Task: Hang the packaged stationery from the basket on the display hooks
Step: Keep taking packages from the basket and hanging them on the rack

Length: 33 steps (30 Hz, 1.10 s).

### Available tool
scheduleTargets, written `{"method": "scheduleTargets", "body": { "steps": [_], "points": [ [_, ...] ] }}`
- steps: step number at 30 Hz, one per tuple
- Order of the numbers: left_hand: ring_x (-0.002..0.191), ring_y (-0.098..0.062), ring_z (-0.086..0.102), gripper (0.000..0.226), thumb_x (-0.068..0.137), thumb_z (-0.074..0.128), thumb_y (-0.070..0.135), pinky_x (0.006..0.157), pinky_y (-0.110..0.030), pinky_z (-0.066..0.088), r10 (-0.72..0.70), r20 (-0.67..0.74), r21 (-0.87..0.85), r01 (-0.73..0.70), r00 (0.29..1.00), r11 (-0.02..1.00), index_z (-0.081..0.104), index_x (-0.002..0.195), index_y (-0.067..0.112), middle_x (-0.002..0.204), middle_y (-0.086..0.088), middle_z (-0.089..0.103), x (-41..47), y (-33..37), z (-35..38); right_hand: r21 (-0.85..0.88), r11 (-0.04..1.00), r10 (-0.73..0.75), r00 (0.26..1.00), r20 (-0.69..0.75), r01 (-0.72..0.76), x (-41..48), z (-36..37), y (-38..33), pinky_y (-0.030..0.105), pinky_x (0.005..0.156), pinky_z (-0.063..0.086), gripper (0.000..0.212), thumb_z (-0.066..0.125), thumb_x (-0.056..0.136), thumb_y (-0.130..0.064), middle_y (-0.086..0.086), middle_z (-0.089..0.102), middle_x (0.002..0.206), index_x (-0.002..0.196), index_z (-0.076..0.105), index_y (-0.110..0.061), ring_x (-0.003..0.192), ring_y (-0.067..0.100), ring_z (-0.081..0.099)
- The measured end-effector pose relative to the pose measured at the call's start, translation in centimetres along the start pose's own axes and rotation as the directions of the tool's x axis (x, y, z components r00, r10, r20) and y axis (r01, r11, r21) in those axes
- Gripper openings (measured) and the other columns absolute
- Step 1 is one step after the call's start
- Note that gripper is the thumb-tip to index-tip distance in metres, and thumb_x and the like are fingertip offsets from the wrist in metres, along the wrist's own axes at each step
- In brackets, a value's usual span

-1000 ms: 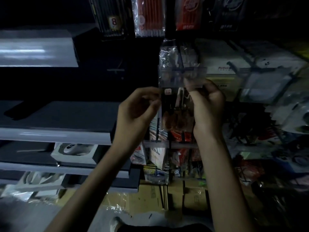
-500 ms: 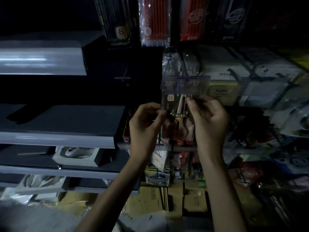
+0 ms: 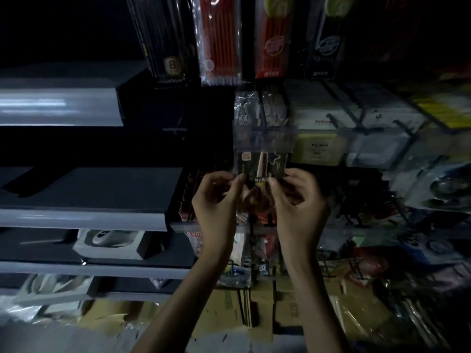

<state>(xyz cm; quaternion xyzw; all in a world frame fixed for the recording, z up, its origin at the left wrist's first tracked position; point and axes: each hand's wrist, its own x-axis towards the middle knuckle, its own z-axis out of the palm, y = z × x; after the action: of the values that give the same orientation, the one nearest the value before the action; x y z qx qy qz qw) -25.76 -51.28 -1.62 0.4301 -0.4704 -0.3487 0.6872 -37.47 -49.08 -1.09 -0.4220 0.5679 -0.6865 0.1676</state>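
A dark stationery pack point(image 3: 261, 165) with an orange label and a pale blade-like item hangs just under a clear price-tag holder point(image 3: 265, 138) on a display hook. My left hand point(image 3: 216, 197) pinches the pack's lower left edge. At its lower right edge my right hand point(image 3: 298, 200) pinches it too. The hook's rod is hidden behind the tag holder. The basket is out of view.
Red pencil packs point(image 3: 220, 39) and other hanging packs fill the row above. Grey shelves point(image 3: 84, 217) jut out at the left, one holding a boxed item point(image 3: 112, 242). More hooks with packaged goods point(image 3: 433, 184) crowd the right. Cardboard boxes point(image 3: 254, 309) sit below.
The view has tilted so the display sits lower in frame. Both hands have slid down from the pack's top to its lower part, and the pack's upper half now shows.
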Motion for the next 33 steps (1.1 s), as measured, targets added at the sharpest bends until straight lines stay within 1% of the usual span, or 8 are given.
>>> {"method": "scheduleTargets", "body": {
  "steps": [6, 12, 18, 21, 23, 27, 30, 33],
  "points": [
    [0.076, -0.013, 0.069, 0.012, 0.093, 0.079, 0.012, 0.069, -0.022, 0.055, 0.024, -0.042, -0.016, -0.025, 0.999, 1.000, 0.069, 0.093, 0.006, 0.085, -0.006, 0.072, 1.7, 0.2, 1.1, 0.025, 1.000, 0.009, 1.000, 0.006, -0.009, 1.6, 1.3, -0.1, 0.010, 0.072, 0.052, 0.025, 0.081, 0.089, -0.022, -0.015, 0.072, 0.098, 0.112, 0.071, -0.018, 0.091, -0.006, 0.068],
    [0.079, -0.028, 0.071, 0.013, 0.094, 0.079, 0.014, 0.070, -0.032, 0.057, 0.051, -0.061, 0.013, -0.050, 0.997, 0.999, 0.068, 0.091, 0.008, 0.085, -0.010, 0.071, 2.8, -1.3, 1.9, -0.070, 0.997, -0.039, 0.999, -0.004, 0.039, 2.7, 2.1, 0.7, 0.004, 0.070, 0.047, 0.023, 0.080, 0.090, -0.025, -0.014, 0.070, 0.096, 0.110, 0.069, -0.020, 0.089, -0.016, 0.063],
    [0.083, -0.014, 0.071, 0.009, 0.094, 0.079, 0.010, 0.072, -0.022, 0.054, 0.036, -0.033, 0.056, -0.034, 0.999, 0.998, 0.070, 0.094, 0.012, 0.089, 0.000, 0.072, 2.6, -2.6, 1.5, -0.116, 0.991, -0.068, 0.997, 0.040, 0.072, 2.6, 1.6, 2.5, 0.012, 0.075, 0.051, 0.023, 0.077, 0.092, -0.030, -0.021, 0.066, 0.098, 0.111, 0.065, -0.031, 0.094, -0.007, 0.064],
    [0.084, -0.013, 0.071, 0.011, 0.092, 0.081, 0.014, 0.073, -0.026, 0.055, 0.030, -0.026, 0.076, -0.028, 0.999, 0.997, 0.071, 0.095, 0.015, 0.089, 0.004, 0.071, 2.2, -3.3, 1.1, -0.136, 0.989, -0.057, 0.997, 0.061, 0.065, 2.3, 1.3, 3.5, 0.021, 0.078, 0.055, 0.031, 0.077, 0.091, -0.037, -0.019, 0.066, 0.104, 0.118, 0.066, -0.026, 0.097, -0.006, 0.063],
    [0.092, -0.014, 0.071, 0.020, 0.090, 0.082, 0.020, 0.078, -0.027, 0.057, 0.019, -0.024, 0.097, -0.016, 1.000, 0.995, 0.070, 0.106, 0.020, 0.097, 0.003, 0.071, 1.8, -3.7, 0.8, -0.169, 0.983, -0.063, 0.996, 0.066, 0.074, 2.0, 1.3, 3.9, 0.023, 0.083, 0.054, 0.041, 0.078, 0.089, -0.042, -0.016, 0.065, 0.112, 0.125, 0.064, -0.026, 0.103, -0.004, 0.061],
    [0.115, -0.008, 0.069, 0.048, 0.090, 0.083, 0.022, 0.091, -0.025, 0.059, -0.032, 0.043, 0.084, 0.029, 0.999, 0.996, 0.066, 0.135, 0.030, 0.122, 0.005, 0.073, 1.6, -3.8, 0.5, -0.243, 0.964, -0.080, 0.990, 0.119, 0.107, 1.3, 1.7, 4.3, 0.006, 0.093, 0.039, 0.059, 0.073, 0.095, -0.039, -0.007, 0.056, 0.143, 0.148, 0.053, -0.025, 0.122, -0.009, 0.046],
    [0.112, -0.006, 0.072, 0.042, 0.092, 0.080, 0.021, 0.092, -0.026, 0.059, -0.038, 0.086, 0.062, 0.033, 0.996, 0.998, 0.068, 0.123, 0.047, 0.117, 0.015, 0.077, 1.6, -3.0, 0.7, -0.158, 0.987, -0.014, 0.986, 0.165, 0.041, 1.1, 2.1, 4.8, 0.011, 0.091, 0.050, 0.064, 0.069, 0.098, -0.038, -0.007, 0.058, 0.145, 0.156, 0.041, -0.033, 0.121, -0.010, 0.056],
    [0.108, -0.009, 0.074, 0.041, 0.092, 0.079, 0.018, 0.088, -0.023, 0.059, -0.026, 0.087, 0.047, 0.022, 0.996, 0.999, 0.070, 0.116, 0.050, 0.112, 0.013, 0.079, 1.8, -2.5, 1.1, -0.107, 0.994, 0.015, 0.988, 0.152, 0.001, 1.3, 2.4, 4.6, 0.006, 0.083, 0.050, 0.063, 0.068, 0.098, -0.035, -0.010, 0.061, 0.138, 0.155, 0.040, -0.033, 0.111, -0.015, 0.060]
  ]
}}
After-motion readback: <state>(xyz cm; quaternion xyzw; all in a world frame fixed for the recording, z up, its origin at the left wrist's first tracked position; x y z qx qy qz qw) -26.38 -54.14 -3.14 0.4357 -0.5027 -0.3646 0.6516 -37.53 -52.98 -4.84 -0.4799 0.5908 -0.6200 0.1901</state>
